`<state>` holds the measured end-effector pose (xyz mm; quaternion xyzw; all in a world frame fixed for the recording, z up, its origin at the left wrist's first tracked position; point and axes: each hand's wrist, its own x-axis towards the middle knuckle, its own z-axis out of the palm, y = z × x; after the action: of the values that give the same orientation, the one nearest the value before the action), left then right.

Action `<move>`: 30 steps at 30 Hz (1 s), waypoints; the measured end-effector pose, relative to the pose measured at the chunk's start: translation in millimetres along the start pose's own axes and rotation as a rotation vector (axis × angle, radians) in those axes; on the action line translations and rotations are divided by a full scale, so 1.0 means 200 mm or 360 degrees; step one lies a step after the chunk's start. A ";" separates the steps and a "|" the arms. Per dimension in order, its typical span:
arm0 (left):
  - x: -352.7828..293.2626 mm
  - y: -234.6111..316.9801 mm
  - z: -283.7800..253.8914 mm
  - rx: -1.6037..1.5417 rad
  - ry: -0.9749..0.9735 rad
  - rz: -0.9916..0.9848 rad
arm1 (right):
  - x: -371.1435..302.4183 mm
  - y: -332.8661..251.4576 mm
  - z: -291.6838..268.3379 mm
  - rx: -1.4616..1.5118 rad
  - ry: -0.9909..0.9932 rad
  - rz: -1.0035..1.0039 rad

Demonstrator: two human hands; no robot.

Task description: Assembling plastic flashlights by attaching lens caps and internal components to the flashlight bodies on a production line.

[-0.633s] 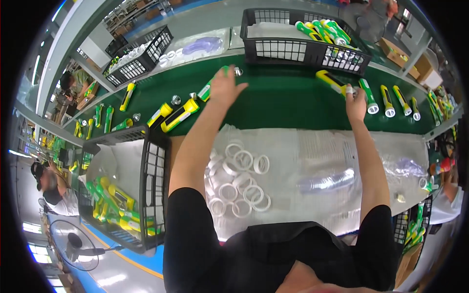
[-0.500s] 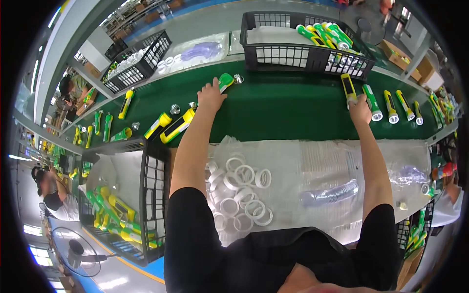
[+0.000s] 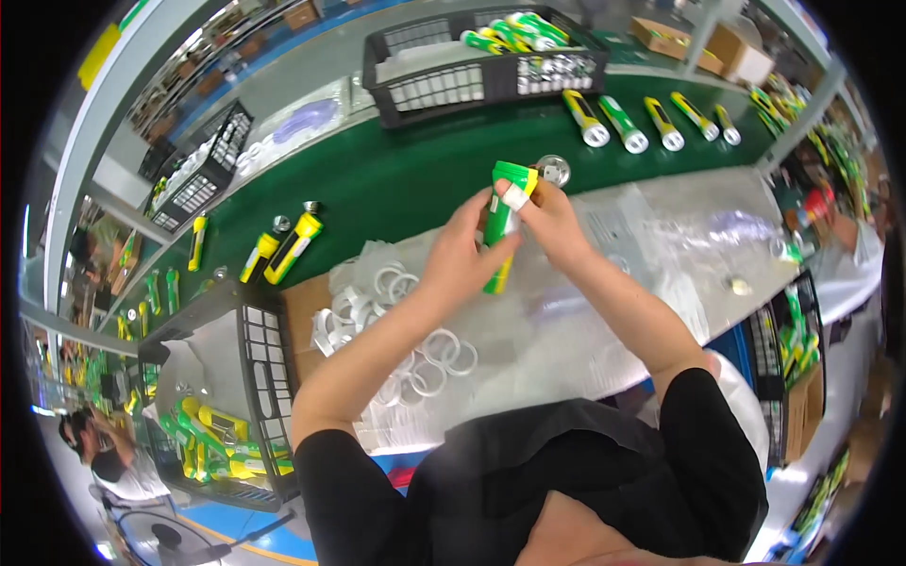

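Observation:
A green and yellow flashlight body stands tilted in front of me, over the near edge of the green belt. My left hand wraps round its side, fingers behind and thumb across the front. At its upper end my right hand grips the rim; a white wrap or band shows at that thumb. Just beyond the right fingers is a round silver reflector head; whether it is joined to the body cannot be made out. Several finished-looking flashlights lie on the belt at the far right.
White rings are heaped on the plastic-covered table. Black crates with flashlights stand at the back and left. Two yellow flashlight bodies with silver heads lie on the belt to the left.
Both hands have come together in front of me. The left brought the green flashlight body from the belt; the right let go of a yellow flashlight at the right. My view has shifted right.

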<state>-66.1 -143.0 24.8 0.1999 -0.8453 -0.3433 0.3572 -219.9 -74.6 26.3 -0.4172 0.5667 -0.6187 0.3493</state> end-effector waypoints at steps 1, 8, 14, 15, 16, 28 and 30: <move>-0.07 0.10 0.01 -0.0183 -0.0124 -0.0094 | -0.10 -0.03 -0.01 0.0147 0.0154 -0.0027; -0.26 0.20 0.16 -0.1048 -0.0059 -0.0533 | -0.76 -0.11 -0.14 0.0664 -0.0472 0.0268; -0.45 0.39 0.17 -0.1346 -0.0164 -0.0571 | -1.01 -0.13 -0.05 0.0496 -0.0726 0.0457; -0.48 0.40 0.14 -0.1073 -0.0123 -0.0389 | -1.04 -0.12 -0.04 0.0430 -0.0668 0.0451; -0.52 0.39 0.10 -0.1072 -0.0131 -0.0403 | -1.07 -0.10 -0.03 0.0363 -0.0611 0.0443; -0.59 0.41 0.06 0.0051 -0.0633 0.0835 | -1.12 0.05 0.05 0.0725 -0.0536 0.0529; -0.57 0.37 0.12 0.0060 -0.0619 0.0891 | -1.11 0.00 0.04 0.0771 -0.0380 0.0446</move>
<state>-14.6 -15.0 12.6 -0.1025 -0.9259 -0.2478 0.2659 -122.5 123.5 -0.1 -0.3093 0.4095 -0.6282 0.5848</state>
